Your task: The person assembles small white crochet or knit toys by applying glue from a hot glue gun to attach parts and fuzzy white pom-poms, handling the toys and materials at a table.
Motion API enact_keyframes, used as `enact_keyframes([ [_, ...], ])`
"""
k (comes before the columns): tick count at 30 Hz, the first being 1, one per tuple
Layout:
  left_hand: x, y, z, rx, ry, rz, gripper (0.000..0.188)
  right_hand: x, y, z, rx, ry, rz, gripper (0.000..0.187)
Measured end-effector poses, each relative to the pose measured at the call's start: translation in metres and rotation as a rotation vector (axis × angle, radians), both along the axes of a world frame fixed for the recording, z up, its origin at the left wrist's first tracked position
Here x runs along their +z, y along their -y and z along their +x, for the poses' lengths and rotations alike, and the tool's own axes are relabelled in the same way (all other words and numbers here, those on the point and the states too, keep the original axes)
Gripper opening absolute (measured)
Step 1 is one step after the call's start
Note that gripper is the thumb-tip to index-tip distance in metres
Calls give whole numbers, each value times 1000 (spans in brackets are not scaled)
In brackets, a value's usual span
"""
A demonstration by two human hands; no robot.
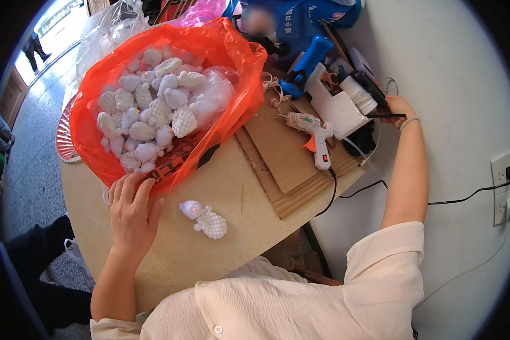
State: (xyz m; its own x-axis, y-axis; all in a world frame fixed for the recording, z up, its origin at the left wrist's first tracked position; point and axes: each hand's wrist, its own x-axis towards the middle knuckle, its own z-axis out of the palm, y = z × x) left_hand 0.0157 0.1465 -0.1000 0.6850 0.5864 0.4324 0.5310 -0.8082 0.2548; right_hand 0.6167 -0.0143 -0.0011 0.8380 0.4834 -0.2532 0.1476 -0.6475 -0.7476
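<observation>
My left hand point(131, 208) lies with fingers stretched out on the near rim of an orange plastic bag point(241, 73). The bag holds many small white knitted pieces and pale lilac doll figures point(144, 113). One small doll point(204, 219), with a pale lilac head and a white knitted body, lies on the table to the right of that hand. Far to the right, my right hand point(399, 110) reaches beside a white foam box point(339, 105). Its fingers are bent around a dark object with a thin black bar point(386, 115), partly hidden by the clutter.
A white glue gun point(317, 136) with an orange trigger rests on cardboard sheets point(283, 158), its black cord point(332, 195) running over the table edge. A blue-handled tool point(307, 65) stands by the foam box. The wall and a power socket point(500, 190) are at the right.
</observation>
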Motion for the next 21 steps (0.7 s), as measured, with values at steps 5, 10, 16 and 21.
enact_keyframes([
  [5,0,-3,-3,2,2,27,36,-1,-25,-5,-75,294,-274,20],
  [10,-2,-7,-43,4,30,111,38,19,13,-38,62,283,-109,26],
  [16,-22,-23,-111,25,19,172,37,58,12,-223,12,737,46,26],
  [21,-47,-15,-168,35,-141,161,29,-11,-96,-470,892,947,487,25],
])
